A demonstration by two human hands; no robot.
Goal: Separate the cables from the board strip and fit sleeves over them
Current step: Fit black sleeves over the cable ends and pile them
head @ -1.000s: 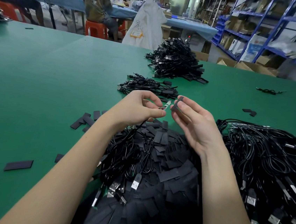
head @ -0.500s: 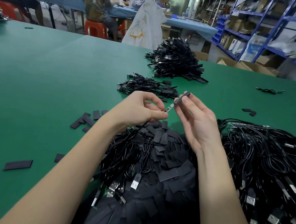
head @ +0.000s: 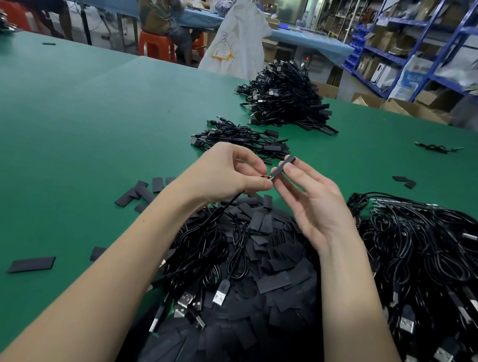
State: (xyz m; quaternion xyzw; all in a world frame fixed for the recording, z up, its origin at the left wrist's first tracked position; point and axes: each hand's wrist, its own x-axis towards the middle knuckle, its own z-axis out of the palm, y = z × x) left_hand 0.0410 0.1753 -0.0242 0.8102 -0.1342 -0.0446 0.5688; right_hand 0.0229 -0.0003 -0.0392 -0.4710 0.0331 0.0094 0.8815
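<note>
My left hand (head: 227, 172) pinches the end of a thin black cable (head: 223, 208) between thumb and fingers above the green table. The cable trails down to a loose bundle of USB cables (head: 203, 253). My right hand (head: 309, 200) holds a flat black sleeve (head: 284, 165) between thumb and forefinger. The sleeve covers almost all of the small board at the cable's tip; only a sliver shows by my left fingertips. Below both hands lies a heap of flat black sleeves (head: 275, 270).
A big tangle of black cables (head: 434, 275) fills the right. A small cable pile (head: 239, 139) and a taller stack (head: 288, 97) lie beyond my hands. Loose sleeves (head: 31, 264) dot the green table (head: 60, 132). People sit at a far bench.
The sleeve has slid further down over the board at the cable's tip, hiding most of it. My right hand has moved slightly toward my left.
</note>
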